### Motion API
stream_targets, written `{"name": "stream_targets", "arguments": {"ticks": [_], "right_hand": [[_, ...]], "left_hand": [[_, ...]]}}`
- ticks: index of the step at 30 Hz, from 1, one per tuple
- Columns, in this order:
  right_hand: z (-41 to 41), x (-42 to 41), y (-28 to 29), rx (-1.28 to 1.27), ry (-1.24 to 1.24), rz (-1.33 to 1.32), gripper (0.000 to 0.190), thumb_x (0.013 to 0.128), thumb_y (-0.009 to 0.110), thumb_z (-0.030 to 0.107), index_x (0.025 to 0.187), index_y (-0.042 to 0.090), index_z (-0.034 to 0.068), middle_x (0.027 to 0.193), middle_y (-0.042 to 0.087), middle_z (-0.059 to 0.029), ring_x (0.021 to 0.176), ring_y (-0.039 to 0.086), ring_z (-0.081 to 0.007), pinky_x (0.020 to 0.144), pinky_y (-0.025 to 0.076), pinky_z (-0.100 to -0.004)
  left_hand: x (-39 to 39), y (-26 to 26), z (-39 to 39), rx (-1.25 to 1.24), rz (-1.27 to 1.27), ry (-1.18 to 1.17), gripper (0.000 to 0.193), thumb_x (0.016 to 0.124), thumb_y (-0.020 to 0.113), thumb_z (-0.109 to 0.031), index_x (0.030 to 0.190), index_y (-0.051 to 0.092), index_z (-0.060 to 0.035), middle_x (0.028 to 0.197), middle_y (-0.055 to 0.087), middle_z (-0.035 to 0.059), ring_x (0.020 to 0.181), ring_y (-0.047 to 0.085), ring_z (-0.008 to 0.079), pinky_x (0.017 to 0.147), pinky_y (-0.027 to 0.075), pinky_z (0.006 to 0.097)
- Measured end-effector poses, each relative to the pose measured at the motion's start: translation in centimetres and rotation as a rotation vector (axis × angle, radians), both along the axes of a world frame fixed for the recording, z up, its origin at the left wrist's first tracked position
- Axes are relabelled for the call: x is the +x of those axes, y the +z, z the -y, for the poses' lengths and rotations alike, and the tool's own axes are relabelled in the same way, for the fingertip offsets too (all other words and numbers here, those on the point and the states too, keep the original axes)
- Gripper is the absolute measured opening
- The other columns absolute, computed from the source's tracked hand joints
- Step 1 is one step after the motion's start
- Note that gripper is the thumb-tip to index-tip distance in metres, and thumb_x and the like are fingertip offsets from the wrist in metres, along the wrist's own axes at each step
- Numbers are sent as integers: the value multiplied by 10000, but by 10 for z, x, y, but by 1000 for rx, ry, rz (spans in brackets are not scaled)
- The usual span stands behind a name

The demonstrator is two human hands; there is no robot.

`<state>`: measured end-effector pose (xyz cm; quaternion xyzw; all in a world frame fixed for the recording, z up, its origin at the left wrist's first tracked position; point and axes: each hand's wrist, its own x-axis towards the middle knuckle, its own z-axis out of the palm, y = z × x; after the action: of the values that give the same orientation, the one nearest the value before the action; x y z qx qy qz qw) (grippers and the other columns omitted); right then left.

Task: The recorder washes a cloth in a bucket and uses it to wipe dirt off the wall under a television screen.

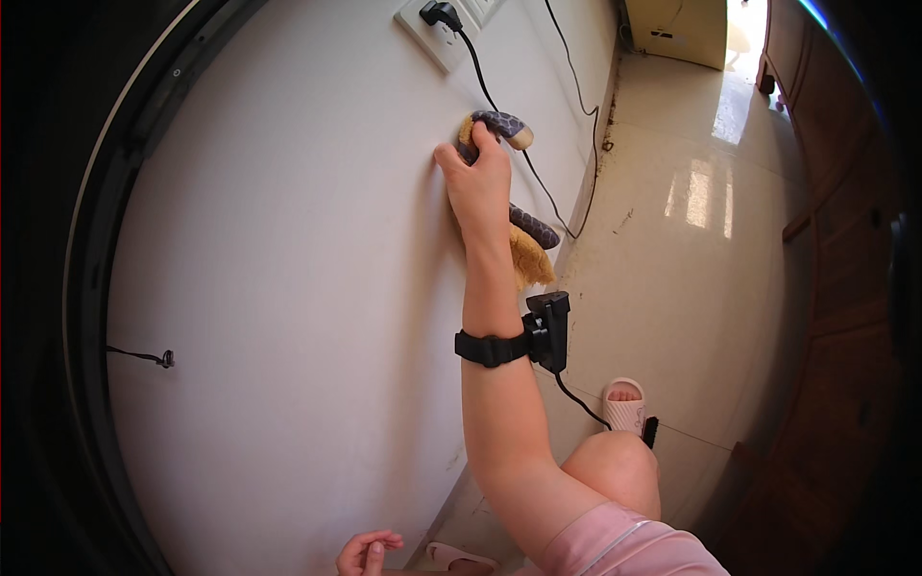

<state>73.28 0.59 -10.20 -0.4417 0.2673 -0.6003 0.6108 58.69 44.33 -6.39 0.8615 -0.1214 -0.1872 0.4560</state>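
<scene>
My right hand (481, 169) grips a yellow and grey plush cloth item (531, 255) and presses it against the white wall (288, 252). Fleecy yellow patches and grey patches with a cracked-tile pattern show around the fingers and below the wrist; the palm side is hidden. On that forearm sits a black strap (492, 348) carrying a small black device (551, 331) with a cable. Low in the view, my left hand (369, 553) is near the wall, holding nothing, its fingers loosely bent and apart from the thumb.
Above the right hand, a black plug (441, 14) sits in a wall socket (436, 39), its cord (479, 68) running down behind the held item. Another thin wire (596, 144) hangs nearby. Glossy floor tiles (670, 302), brown wooden furniture (843, 324) and a black frame (119, 187) flank the wall.
</scene>
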Motion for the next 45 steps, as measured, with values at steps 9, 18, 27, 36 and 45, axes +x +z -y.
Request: {"name": "stream_targets", "arguments": {"ticks": [9,18,27,36,45], "right_hand": [[-3,-3,13,34,-93,-189,323,742,579,115,970,545,-112,816,583,-166,700,545,-209,710,459,-316],[-9,-34,3,217,-37,88,366,847,457,24,1199,358,29,904,503,-135,746,542,-251,725,467,-375],[-20,-11,-10,-160,-75,94,83,861,550,34,911,616,48,926,489,-65,707,549,-161,702,464,-294],[-21,1,-9,-78,-117,167,40,839,611,42,865,613,12,890,529,-48,701,579,-139,675,460,-266],[-20,5,-7,-84,-169,186,24,828,608,19,843,609,-1,874,537,-51,679,568,-144,659,454,-265]], "left_hand": [[-5,-4,-1,-17,16,-10,207,943,528,-133,982,627,45,907,660,113,828,623,178,786,503,299],[-11,6,3,-2,48,-26,209,938,536,-136,983,632,44,894,665,107,822,623,182,790,489,301],[-11,6,4,-18,27,-19,206,936,543,-142,981,633,37,899,666,105,823,625,173,785,492,295],[-9,1,0,-22,28,-8,217,940,538,-151,983,627,42,908,665,110,824,626,180,791,494,299],[-6,0,1,0,30,-8,216,940,535,-145,983,627,47,906,664,110,828,624,183,784,498,303]]}}
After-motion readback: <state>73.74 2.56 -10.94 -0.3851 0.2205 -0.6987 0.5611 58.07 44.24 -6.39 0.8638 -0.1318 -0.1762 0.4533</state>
